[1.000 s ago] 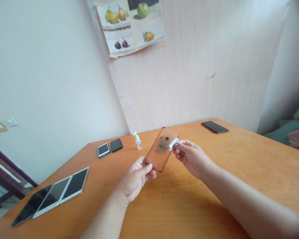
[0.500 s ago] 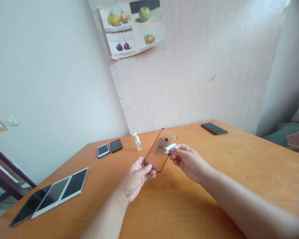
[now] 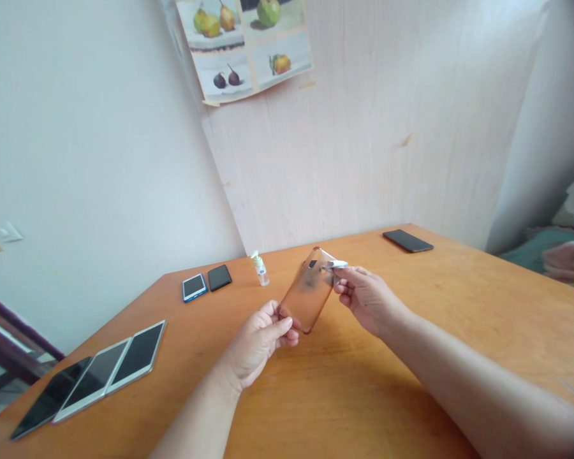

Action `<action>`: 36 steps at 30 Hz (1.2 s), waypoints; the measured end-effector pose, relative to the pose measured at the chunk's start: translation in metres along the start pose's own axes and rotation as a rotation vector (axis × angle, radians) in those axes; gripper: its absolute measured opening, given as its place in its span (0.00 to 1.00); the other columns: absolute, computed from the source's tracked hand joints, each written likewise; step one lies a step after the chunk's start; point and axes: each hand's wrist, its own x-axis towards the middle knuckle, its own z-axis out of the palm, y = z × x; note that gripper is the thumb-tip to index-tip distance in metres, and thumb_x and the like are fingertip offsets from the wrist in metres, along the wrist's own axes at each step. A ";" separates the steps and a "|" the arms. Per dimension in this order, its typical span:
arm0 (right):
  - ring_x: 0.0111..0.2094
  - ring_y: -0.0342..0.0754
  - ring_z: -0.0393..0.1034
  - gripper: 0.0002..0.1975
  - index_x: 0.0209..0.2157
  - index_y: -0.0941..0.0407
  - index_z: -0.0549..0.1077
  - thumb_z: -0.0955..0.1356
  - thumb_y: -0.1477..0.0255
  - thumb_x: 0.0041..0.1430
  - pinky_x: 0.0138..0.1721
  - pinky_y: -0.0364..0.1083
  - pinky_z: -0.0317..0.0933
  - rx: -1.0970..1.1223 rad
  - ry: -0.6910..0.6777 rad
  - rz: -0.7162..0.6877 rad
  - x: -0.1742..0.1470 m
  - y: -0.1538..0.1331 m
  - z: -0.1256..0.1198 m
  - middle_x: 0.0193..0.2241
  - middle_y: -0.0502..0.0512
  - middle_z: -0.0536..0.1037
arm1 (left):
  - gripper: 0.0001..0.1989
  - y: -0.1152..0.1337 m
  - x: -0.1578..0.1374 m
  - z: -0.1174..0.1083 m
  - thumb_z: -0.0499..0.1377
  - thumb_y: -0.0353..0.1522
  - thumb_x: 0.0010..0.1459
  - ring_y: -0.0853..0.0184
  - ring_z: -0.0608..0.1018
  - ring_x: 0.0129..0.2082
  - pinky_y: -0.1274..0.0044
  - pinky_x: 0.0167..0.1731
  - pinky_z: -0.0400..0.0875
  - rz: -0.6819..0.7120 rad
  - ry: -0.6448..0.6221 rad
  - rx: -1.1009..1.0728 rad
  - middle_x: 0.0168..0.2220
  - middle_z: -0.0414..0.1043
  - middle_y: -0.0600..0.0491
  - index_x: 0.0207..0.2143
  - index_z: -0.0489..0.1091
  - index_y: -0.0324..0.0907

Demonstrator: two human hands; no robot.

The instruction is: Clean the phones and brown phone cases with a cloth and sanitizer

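My left hand (image 3: 265,335) grips the lower left corner of a see-through phone case (image 3: 303,296), thumb on top. The case is tilted above the table, and its camera cutout lies near the upper end. Between the thumb and fingers of my right hand (image 3: 363,293) is a folded white tissue (image 3: 337,264). That tissue meets the case near its upper right edge, by the cutout. The fingertips behind the case are partly hidden.
A small pump bottle (image 3: 261,270) stands behind the case on the wooden table (image 3: 287,408). Left of it lie a blue-edged phone (image 3: 194,288) and a black phone (image 3: 219,278). Several tablets (image 3: 93,376) lie at the left. Another dark phone (image 3: 407,240) is at the back right.
My right hand has moved the tissue up the case, from its middle toward the upper right edge. My left hand keeps its hold. The whole view has shifted slightly.
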 end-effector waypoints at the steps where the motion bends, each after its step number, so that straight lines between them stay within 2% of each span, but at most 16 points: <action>1: 0.23 0.39 0.62 0.14 0.26 0.55 0.69 0.76 0.67 0.46 0.21 0.39 0.49 0.016 0.012 0.010 -0.001 -0.001 0.001 0.21 0.46 0.69 | 0.08 0.000 0.000 0.000 0.61 0.33 0.61 0.72 0.73 0.31 0.77 0.35 0.69 0.002 0.000 0.003 0.36 0.73 0.51 0.36 0.63 0.40; 3: 0.23 0.39 0.62 0.13 0.28 0.55 0.69 0.76 0.68 0.45 0.20 0.39 0.48 0.006 -0.003 0.051 -0.004 0.004 0.004 0.23 0.47 0.71 | 0.08 -0.001 0.001 -0.001 0.61 0.33 0.61 0.71 0.73 0.32 0.77 0.36 0.69 0.003 0.011 0.004 0.36 0.73 0.51 0.36 0.63 0.40; 7: 0.21 0.38 0.62 0.12 0.30 0.57 0.72 0.76 0.70 0.45 0.20 0.39 0.49 -0.131 -0.116 0.153 -0.014 0.025 0.011 0.26 0.51 0.76 | 0.08 -0.002 0.002 -0.002 0.62 0.32 0.60 0.72 0.74 0.31 0.77 0.36 0.69 -0.006 0.036 -0.003 0.35 0.72 0.53 0.36 0.63 0.41; 9: 0.21 0.39 0.62 0.11 0.30 0.58 0.73 0.75 0.70 0.45 0.20 0.39 0.50 -0.169 -0.131 0.154 -0.015 0.030 0.012 0.25 0.51 0.75 | 0.08 -0.002 0.002 -0.002 0.61 0.32 0.60 0.72 0.73 0.31 0.77 0.36 0.69 -0.008 0.040 -0.006 0.34 0.71 0.54 0.36 0.63 0.41; 14: 0.22 0.39 0.63 0.12 0.31 0.56 0.72 0.75 0.68 0.46 0.19 0.39 0.49 -0.145 0.009 0.040 -0.001 0.014 0.002 0.25 0.49 0.73 | 0.07 -0.001 0.001 -0.003 0.61 0.32 0.61 0.71 0.74 0.32 0.77 0.37 0.69 -0.017 0.019 0.013 0.36 0.73 0.52 0.36 0.64 0.40; 19: 0.26 0.42 0.66 0.11 0.32 0.55 0.71 0.73 0.66 0.47 0.20 0.40 0.51 -0.164 0.140 -0.044 0.016 -0.005 -0.013 0.30 0.53 0.76 | 0.08 0.001 0.000 -0.004 0.61 0.32 0.61 0.71 0.74 0.32 0.77 0.38 0.69 -0.019 0.020 -0.014 0.36 0.73 0.52 0.36 0.64 0.41; 26: 0.30 0.46 0.68 0.11 0.33 0.53 0.73 0.72 0.69 0.44 0.22 0.42 0.51 -0.281 0.195 -0.110 0.013 -0.008 -0.014 0.31 0.53 0.79 | 0.08 0.003 -0.001 -0.005 0.62 0.33 0.60 0.71 0.74 0.32 0.77 0.37 0.69 -0.014 0.026 -0.033 0.35 0.73 0.52 0.35 0.65 0.41; 31: 0.26 0.45 0.66 0.08 0.31 0.53 0.72 0.71 0.69 0.46 0.22 0.44 0.49 -0.340 0.198 -0.168 0.011 -0.011 -0.014 0.27 0.52 0.77 | 0.08 0.004 -0.001 -0.006 0.62 0.32 0.59 0.72 0.73 0.31 0.78 0.36 0.68 -0.030 0.025 -0.038 0.35 0.73 0.52 0.35 0.64 0.41; 36: 0.23 0.43 0.61 0.06 0.30 0.54 0.70 0.70 0.70 0.47 0.22 0.43 0.49 -0.375 0.192 -0.231 0.008 -0.012 -0.010 0.21 0.49 0.72 | 0.07 0.002 -0.001 -0.007 0.61 0.31 0.58 0.72 0.72 0.27 0.80 0.30 0.65 -0.083 0.030 0.021 0.32 0.74 0.51 0.35 0.64 0.40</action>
